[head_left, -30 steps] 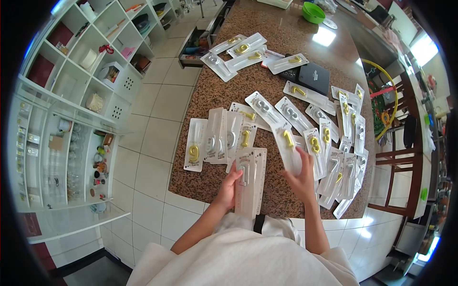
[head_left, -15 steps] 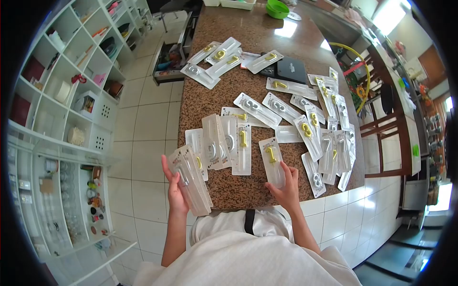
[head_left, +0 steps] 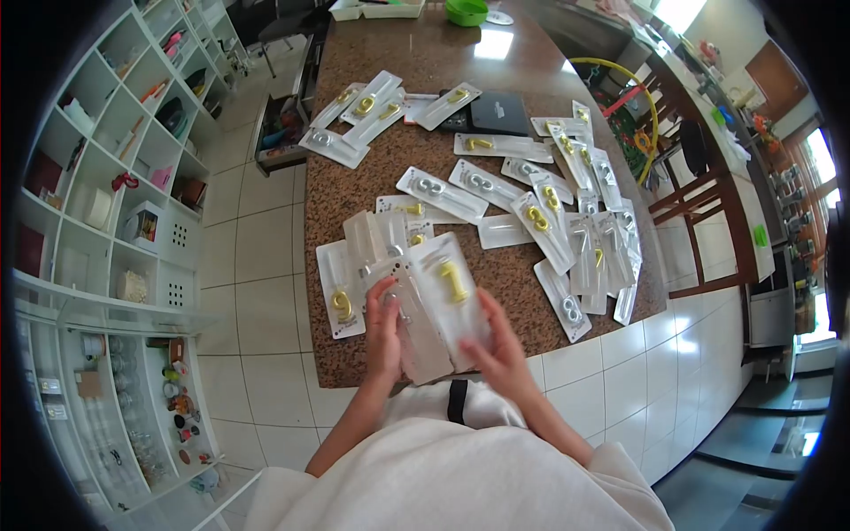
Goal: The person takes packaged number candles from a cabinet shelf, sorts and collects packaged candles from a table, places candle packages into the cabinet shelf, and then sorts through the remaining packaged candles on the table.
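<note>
My left hand (head_left: 382, 341) is closed around a small stack of clear blister packs (head_left: 413, 329), held over the near edge of the counter. Pinched in my right hand (head_left: 503, 354) is a packaged gold number 1 candle (head_left: 453, 281), tilted and up against that stack. Left of my hands lies a packaged gold number 9 candle (head_left: 340, 296). Just beyond the stack, more clear packs (head_left: 361, 237) overlap on the counter, partly hidden by what I hold.
Many more packaged number candles (head_left: 537, 221) spread over the brown granite counter (head_left: 341, 190), heaped on the right. Farther back are a black flat box (head_left: 500, 113) and a green bowl (head_left: 467, 11). An open drawer (head_left: 285, 119) juts out at left, near white cubby shelves (head_left: 115, 208).
My right hand has lifted the gold number 1 pack off the counter and brought it left against the stack. My left hand has moved right with its packs. The view has shifted slightly.
</note>
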`<state>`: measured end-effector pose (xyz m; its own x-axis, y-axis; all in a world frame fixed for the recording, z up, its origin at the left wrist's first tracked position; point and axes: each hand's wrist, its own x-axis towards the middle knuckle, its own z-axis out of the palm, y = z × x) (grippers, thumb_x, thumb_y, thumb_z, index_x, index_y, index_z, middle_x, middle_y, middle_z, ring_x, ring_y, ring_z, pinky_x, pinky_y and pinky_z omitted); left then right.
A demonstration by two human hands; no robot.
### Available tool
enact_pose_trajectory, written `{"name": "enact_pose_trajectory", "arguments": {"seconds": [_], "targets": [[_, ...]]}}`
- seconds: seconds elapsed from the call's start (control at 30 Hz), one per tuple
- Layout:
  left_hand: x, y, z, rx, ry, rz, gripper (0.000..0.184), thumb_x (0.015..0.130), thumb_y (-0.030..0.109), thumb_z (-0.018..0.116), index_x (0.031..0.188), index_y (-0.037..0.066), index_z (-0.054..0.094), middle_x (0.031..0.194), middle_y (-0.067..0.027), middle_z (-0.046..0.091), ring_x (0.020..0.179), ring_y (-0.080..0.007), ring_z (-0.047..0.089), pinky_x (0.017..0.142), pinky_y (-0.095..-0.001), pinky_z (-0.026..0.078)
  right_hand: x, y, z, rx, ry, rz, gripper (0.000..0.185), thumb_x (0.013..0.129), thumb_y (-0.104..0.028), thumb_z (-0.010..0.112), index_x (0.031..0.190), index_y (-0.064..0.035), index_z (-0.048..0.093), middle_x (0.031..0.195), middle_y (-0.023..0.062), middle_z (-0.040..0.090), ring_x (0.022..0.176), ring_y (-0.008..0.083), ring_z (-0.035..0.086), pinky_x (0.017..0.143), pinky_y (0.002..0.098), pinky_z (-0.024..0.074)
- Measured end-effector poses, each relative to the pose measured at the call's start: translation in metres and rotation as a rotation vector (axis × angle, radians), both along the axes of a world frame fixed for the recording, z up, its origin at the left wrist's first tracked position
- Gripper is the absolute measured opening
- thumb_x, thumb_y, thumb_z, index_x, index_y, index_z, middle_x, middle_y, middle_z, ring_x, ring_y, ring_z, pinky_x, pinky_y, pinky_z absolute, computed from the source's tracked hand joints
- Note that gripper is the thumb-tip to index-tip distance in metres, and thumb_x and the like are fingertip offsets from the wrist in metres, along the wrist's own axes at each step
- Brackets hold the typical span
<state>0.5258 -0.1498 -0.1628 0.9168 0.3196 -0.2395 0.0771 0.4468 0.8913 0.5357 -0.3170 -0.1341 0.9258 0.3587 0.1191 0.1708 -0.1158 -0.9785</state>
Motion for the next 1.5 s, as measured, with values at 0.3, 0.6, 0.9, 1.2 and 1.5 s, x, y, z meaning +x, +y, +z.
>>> {"name": "enact_pose_trajectory", "arguments": {"seconds": [0.3,0.6,0.9,1.2,1.5], "targets": [[0.011,-0.057,-0.034,-0.493,-0.075,0.062,0.038,0.091,0.021,0.039,0.127,0.014,0.037,0.120,-0.0090,0.046,0.103,-0.0168,0.046,0.087,-0.0271,0.036,0.007,-0.016,0.013,-0.384,-0.133,0.031,0.054,0.077,-0.010,0.060,0.125,-0.0009,0.040,0.102,0.0156,0.050,0.090,0.0279,0.051,0.078,0.0323,0.0425],[-0.013,-0.058,-0.005,-0.044,0.065,0.336,0.053,0.088,0.018,0.040,0.137,0.015,0.022,0.131,-0.0120,0.036,0.114,-0.0229,0.039,0.095,-0.0330,0.030,0.072,-0.030,0.007,-0.232,-0.177,0.298,0.039,0.075,-0.016,0.063,0.111,-0.0040,0.054,0.098,0.0135,0.049,0.085,0.0254,0.051,0.069,0.0309,0.0445],[-0.061,-0.010,0.003,0.230,0.084,0.543,0.064,0.086,0.017,0.042,0.142,0.019,0.012,0.144,-0.0112,0.016,0.125,-0.0279,0.026,0.102,-0.0371,0.022,0.121,0.067,-0.077,-0.535,-0.472,-0.149,0.044,0.071,-0.020,0.066,0.110,-0.0056,0.052,0.103,0.0128,0.048,0.085,0.0298,0.052,0.071,0.0365,0.0461],[-0.062,0.042,0.008,0.181,0.053,0.426,0.056,0.087,0.018,0.041,0.139,0.018,0.019,0.140,-0.0108,0.022,0.123,-0.0279,0.029,0.102,-0.0375,0.021,0.107,0.020,-0.081,-0.616,-0.350,-0.230,0.047,0.070,-0.017,0.065,0.112,-0.0052,0.051,0.104,0.0141,0.048,0.087,0.0304,0.051,0.075,0.0356,0.0457],[-0.038,0.047,-0.022,0.130,-0.007,0.090,0.040,0.089,0.020,0.041,0.128,0.012,0.036,0.130,-0.0098,0.037,0.119,-0.0233,0.034,0.099,-0.0343,0.025,0.083,0.012,-0.064,-0.717,-0.355,-0.206,0.050,0.070,-0.011,0.067,0.117,-0.0055,0.051,0.105,0.0125,0.049,0.088,0.0252,0.051,0.078,0.0313,0.0438]]}}
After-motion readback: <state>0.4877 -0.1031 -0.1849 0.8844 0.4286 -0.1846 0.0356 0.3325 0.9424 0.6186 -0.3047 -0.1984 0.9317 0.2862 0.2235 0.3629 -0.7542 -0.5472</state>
